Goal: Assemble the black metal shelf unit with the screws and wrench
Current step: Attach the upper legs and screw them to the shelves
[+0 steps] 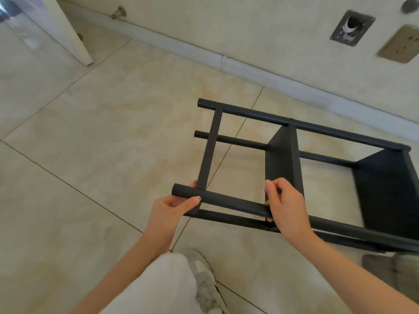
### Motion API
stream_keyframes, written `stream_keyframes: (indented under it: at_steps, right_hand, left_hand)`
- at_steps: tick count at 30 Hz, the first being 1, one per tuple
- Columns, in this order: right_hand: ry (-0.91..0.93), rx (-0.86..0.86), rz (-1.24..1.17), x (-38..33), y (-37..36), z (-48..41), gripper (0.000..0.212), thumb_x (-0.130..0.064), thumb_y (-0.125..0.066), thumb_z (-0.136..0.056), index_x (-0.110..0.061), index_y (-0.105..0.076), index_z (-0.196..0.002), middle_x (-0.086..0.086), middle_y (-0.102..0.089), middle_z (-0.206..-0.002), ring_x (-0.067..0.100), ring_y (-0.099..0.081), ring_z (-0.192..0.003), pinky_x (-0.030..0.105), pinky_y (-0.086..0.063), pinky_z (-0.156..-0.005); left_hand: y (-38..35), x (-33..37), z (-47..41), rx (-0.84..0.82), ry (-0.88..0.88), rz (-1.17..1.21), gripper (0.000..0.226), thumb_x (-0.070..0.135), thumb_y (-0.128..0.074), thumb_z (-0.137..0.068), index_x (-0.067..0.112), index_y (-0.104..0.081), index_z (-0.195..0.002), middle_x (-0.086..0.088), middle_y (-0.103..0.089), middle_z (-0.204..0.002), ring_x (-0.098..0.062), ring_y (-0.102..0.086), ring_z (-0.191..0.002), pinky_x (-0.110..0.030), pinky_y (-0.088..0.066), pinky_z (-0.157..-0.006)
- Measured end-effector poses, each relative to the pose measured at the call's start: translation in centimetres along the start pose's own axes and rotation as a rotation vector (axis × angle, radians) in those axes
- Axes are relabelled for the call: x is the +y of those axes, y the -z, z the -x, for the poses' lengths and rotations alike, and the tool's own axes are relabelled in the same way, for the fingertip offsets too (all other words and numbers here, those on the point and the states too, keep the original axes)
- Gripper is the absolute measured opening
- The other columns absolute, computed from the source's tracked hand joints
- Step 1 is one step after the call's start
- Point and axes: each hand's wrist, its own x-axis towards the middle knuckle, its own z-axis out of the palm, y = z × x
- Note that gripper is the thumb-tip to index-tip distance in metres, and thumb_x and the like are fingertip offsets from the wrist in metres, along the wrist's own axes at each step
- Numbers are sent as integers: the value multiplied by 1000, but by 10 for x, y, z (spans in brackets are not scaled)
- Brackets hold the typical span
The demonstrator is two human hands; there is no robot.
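Left hand [174,206] grip wraps the free end of the near post [229,203], thumb over the top. Right hand [286,206] grip closes around the same post further along, at the middle shelf panel [282,159]. Shelf unit [317,177] lies on its side on the floor [90,155], long axis running from the left hand rightward and away past the right hand. Left hand is nearer the open end; no screws or wrench are visible.

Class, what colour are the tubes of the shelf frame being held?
Black, matte, like the shelf frame's panels; seen in the head view.
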Motion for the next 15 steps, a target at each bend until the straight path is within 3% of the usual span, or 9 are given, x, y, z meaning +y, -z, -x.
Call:
stream_keyframes:
  at_steps: [5, 10, 13, 15]
  right_hand:
    - [-19, -34, 34, 12, -11, -1, 16, -40, -46, -99, -29, -53, -89, -7, -61, -72, 14, -66, -61, 30, -60, -53]
    - [10, -76, 74, 22, -17, -2, 18, -46, -43, -97, -33, -51, -86, -9, -63, -65, 3, -64, -56, 26, -56, -53]
    - [10, -98, 60, 25, -16, -2, 19, -50, -41, -94, -36, -49, -83, -12, -63, -66, -5, -64, -63, 19, -52, -51]
    - [10, -97, 66, 25, -14, -3, 30, -60, -32, -87, -36, -48, -82, -11, -62, -62, -2, -64, -60, 21, -52, -52]
  left_hand:
    - [0, -23, 0, 5, 74, 101, 29, 11, -66, -93, 22, -75, -118, 8, -74, -118, -3, -67, -112, -21, -42, -96]
    - [2, -45, -4, -3, 125, 120, 30, 28, -78, -80, 39, -78, -108, 6, -74, -119, -7, -68, -112, -25, -44, -97]
    - [4, -53, -9, -28, 128, 104, 42, 36, -82, -71, 35, -77, -112, 10, -72, -124, -7, -66, -116, -30, -41, -102]
    - [7, -53, -13, -33, 124, 80, 41, 36, -81, -67, 34, -78, -107, 9, -72, -123, -8, -67, -115, -27, -45, -99]
